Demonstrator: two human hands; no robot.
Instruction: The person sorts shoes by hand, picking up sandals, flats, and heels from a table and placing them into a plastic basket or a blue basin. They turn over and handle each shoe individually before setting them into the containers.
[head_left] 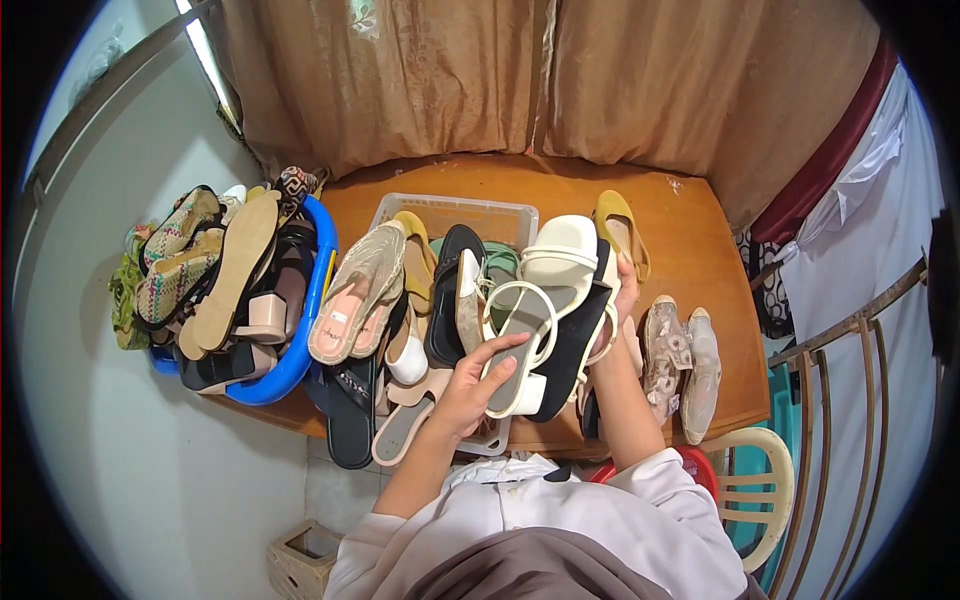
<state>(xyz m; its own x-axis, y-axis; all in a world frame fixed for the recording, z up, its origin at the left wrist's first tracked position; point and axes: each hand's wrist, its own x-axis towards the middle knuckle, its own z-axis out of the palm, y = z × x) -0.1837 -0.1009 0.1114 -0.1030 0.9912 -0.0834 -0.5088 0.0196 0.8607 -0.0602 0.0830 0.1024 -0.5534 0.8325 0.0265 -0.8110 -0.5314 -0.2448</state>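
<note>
Above table (700, 215) | white sandal (562, 262) between both hands | left hand (626, 290) gripping, right hand (482, 385) gripping heel

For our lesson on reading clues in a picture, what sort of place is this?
Probably a room in a home, though a small shop is possible: brown curtains hang behind a wooden table heaped with shoes, and a plastic chair stands beside it.

Hands (485, 378): 2
Held sandals (560, 268): at least 2, overlapping
Mustard flats (622, 225): at least 2
Glittery thong sandals (345, 315): 2
Woven multicolour wedges (183, 262): 2
Translucent shoes (703, 375): 2
All footwear: over a dozen; overlap prevents exact count
Blue basket (325, 255): 1
Clear bin (470, 204): 1
Surface (715, 290): 1
Cream chair (777, 470): 1
</note>
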